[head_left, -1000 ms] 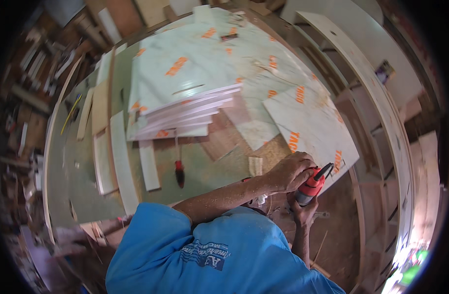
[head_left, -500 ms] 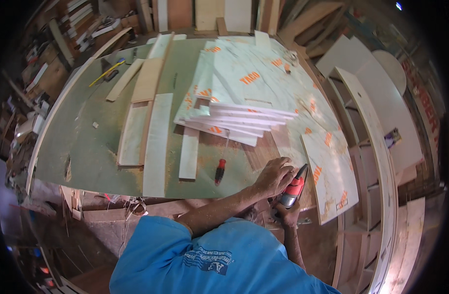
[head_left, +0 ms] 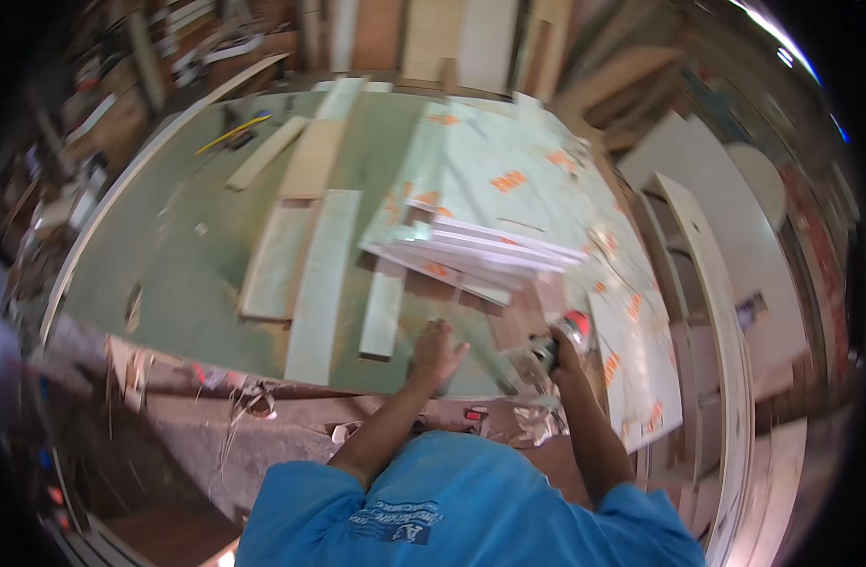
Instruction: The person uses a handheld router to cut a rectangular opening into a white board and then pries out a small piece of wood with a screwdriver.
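My right hand [head_left: 567, 357] grips a trim router with a red cap [head_left: 577, 324] and a grey-black body, tilted over the front right of the worktable [head_left: 197, 283]. The router's lower end points left and is blurred by motion. Resting at the table's front edge, my left hand [head_left: 435, 354] has its thumb stretched out to the right and its fingers reaching forward. It lies over the spot of a screwdriver, whose handle it hides. Just left of it is a short white strip [head_left: 383, 312], and beyond it a stack of white boards [head_left: 509, 250].
Long white and wooden strips [head_left: 321, 288] lie left of my hands. Farther left are a yellow-and-blue tool [head_left: 233, 132] and a loose wood strip [head_left: 268, 154]. A printed white panel [head_left: 632, 331] lies at the right, beside a shelf-like wooden frame [head_left: 712, 274].
My left hand has left the router and moved left onto the screwdriver's spot. My right hand has tipped the router, its lower end swinging left. The view has shifted slightly.
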`<state>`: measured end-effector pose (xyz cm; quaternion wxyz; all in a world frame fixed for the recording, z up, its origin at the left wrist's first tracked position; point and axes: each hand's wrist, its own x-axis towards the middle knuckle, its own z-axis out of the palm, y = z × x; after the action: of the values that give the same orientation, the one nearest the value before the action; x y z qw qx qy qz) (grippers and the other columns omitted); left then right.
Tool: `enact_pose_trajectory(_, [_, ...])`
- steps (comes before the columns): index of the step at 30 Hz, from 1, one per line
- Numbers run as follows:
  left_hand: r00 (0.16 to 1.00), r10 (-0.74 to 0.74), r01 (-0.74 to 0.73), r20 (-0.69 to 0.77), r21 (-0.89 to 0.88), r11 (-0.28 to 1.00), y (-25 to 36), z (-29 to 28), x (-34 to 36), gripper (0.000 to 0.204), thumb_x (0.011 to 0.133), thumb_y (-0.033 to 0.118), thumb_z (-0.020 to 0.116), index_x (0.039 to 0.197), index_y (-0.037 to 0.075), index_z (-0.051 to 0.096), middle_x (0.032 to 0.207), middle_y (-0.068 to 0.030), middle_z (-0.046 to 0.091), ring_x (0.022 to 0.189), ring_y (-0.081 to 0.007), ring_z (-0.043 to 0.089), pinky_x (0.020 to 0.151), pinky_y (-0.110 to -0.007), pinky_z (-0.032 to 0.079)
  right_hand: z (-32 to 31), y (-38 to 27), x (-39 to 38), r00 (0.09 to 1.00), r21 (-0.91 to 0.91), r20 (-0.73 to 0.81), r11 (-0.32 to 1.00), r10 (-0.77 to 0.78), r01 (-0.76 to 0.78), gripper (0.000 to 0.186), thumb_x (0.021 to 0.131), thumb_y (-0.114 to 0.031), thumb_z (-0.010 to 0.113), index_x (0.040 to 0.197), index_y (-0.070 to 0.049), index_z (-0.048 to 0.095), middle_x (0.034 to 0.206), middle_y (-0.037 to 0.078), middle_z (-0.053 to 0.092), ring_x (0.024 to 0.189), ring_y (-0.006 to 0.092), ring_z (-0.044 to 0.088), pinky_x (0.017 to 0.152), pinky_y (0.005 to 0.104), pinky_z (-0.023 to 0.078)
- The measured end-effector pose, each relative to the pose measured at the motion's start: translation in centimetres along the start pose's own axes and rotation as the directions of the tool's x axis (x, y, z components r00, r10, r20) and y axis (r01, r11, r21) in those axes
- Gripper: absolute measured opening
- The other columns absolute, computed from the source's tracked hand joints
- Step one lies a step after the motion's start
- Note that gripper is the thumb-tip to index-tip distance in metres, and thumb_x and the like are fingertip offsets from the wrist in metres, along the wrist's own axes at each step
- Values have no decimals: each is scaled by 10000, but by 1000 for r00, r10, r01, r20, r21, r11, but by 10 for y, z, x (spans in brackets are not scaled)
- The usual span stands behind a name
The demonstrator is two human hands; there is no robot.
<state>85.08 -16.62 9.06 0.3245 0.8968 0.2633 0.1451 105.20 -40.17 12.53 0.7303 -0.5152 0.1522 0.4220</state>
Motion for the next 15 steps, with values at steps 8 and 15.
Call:
enact_pose_trajectory(8, [1000, 3, -4, -25, -28, 1000, -23, 50, 22, 192, 944, 192, 596, 1025, 19, 592, 992, -219, 656, 933, -427, 652, 820, -515, 511, -17, -9, 90, 976, 47, -216, 999, -9, 20, 281, 921, -177, 692, 1124, -50, 544, 876, 121, 666, 756, 286, 699, 725, 463, 610])
enact_pose_trajectory(15, [989, -148, 135, -18, -311, 941, -34, 6, -24, 293, 897, 225, 686, 937, -33, 555, 832, -149, 594, 756, -292, 577, 742, -404, 480, 39, -35, 55, 966, -769, -245, 592, 77, -242, 452, 943, -452, 643, 1174, -64, 637, 902, 150, 700, 751, 286, 695, 659, 476, 571])
